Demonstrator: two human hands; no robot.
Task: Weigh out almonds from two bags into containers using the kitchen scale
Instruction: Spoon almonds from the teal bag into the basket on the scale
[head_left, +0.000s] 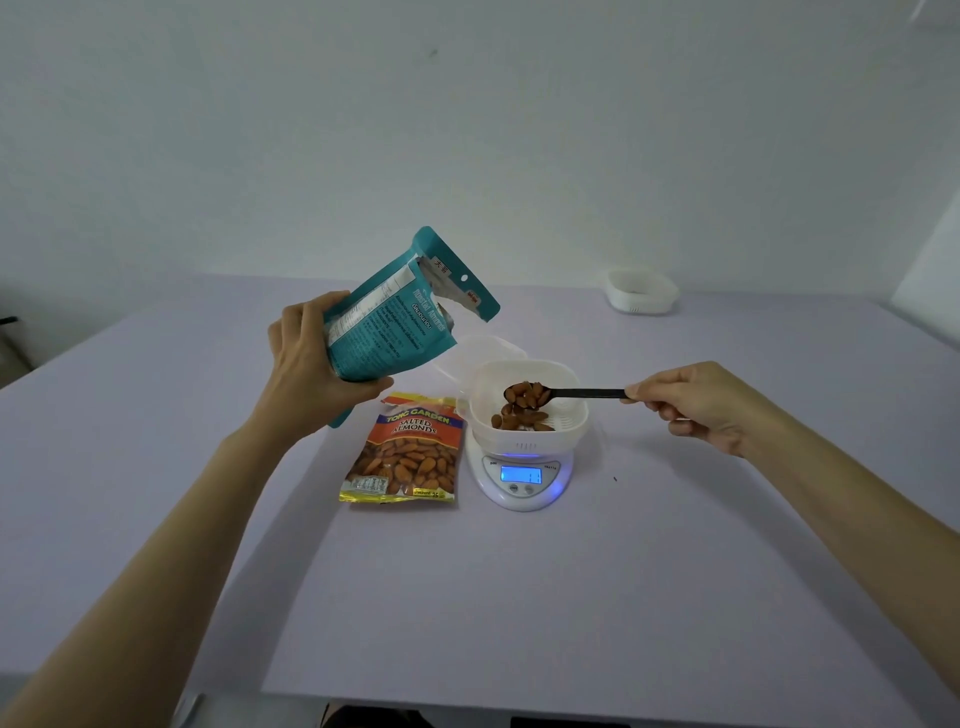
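Observation:
My left hand grips a teal almond bag, torn open at the top and tilted toward the right. My right hand holds a black spoon by its handle; the bowl of the spoon is heaped with almonds and hovers over a white container. That container has several almonds in it and stands on a white kitchen scale with a lit blue display. An orange salted almonds bag lies flat on the table left of the scale.
A clear lid lies behind the scale. A second white container sits at the far right of the lilac table, near the wall. The table's front edge runs along the bottom of the view.

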